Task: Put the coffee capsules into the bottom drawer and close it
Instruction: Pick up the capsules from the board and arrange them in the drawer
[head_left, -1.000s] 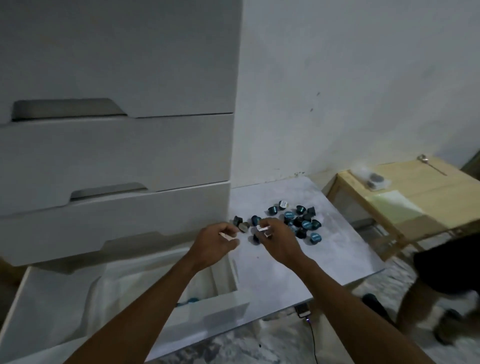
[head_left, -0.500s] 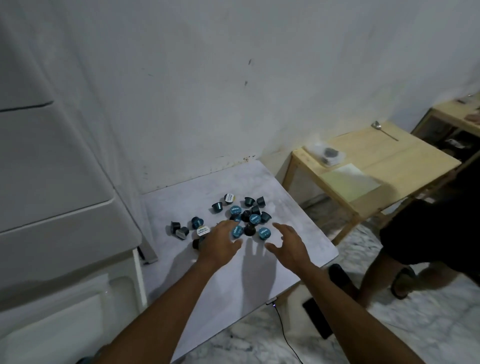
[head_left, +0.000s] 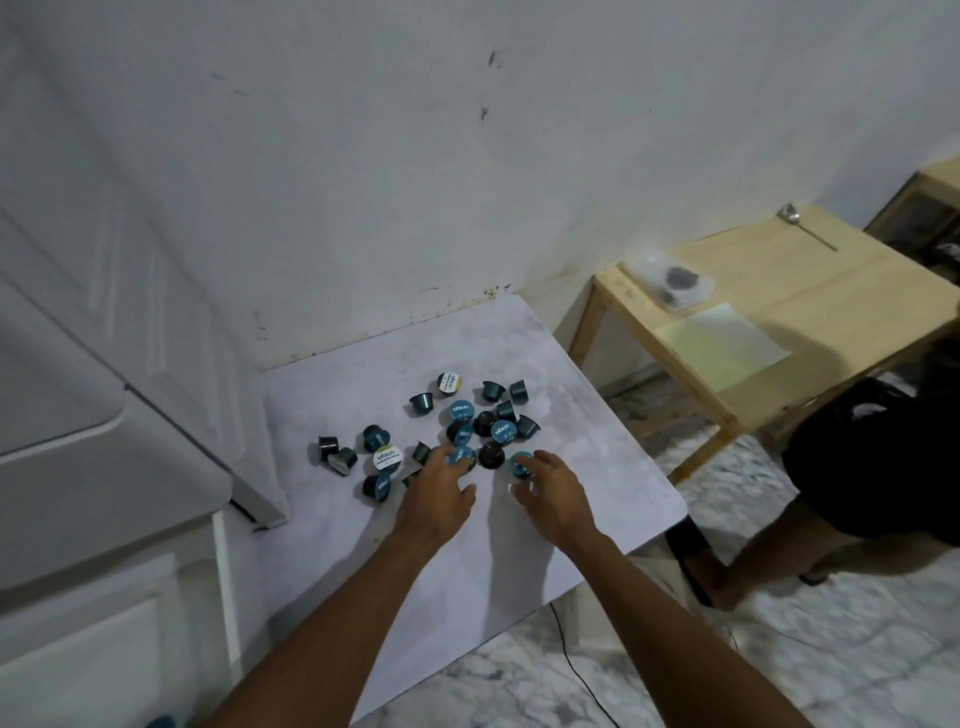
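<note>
Since prev. frame both hands have been advanced a little toward the capsule pile; view also shifted, cabinet now only at left edge. Left hand (head_left: 440, 498) is seen palm-down on the white tabletop (head_left: 597, 467), fingers spread, fingertips laid over a blue-lidded capsule (head_left: 462, 457) at near edge of the pile; whether it is gripped cannot be told, hand looks loose/unclenched. Right hand (head_left: 553, 499) is likewise palm-down, fingers splayed and slack, index tip touching another blue capsule (head_left: 519, 464); nothing is enclosed.

Coffee capsules (head_left: 485, 423) are all on tabletop, approx. 20, none in drawer as far as visible. Main cluster lies just beyond the fingertips, mixed blue lids and dark bodies, some tipped on side. A smaller group is set to the left: white-lidded capsule (head_left: 388, 458), dark capsule (head_left: 328, 446) nearest cabinet. One more white-lidded capsule (head_left: 449, 383) at far edge of pile.

White drawer cabinet (head_left: 104, 467) stands touching table's left side; bottom drawer (head_left: 104, 649) is pulled out at lower left, interior mostly out of view. Wooden side table (head_left: 779, 291) is noted at right, w/ spoon (head_left: 805, 226) and clear packet (head_left: 670, 280) on it. A second person's leg (head_left: 769, 545) is seen at right, beside the table.
</note>
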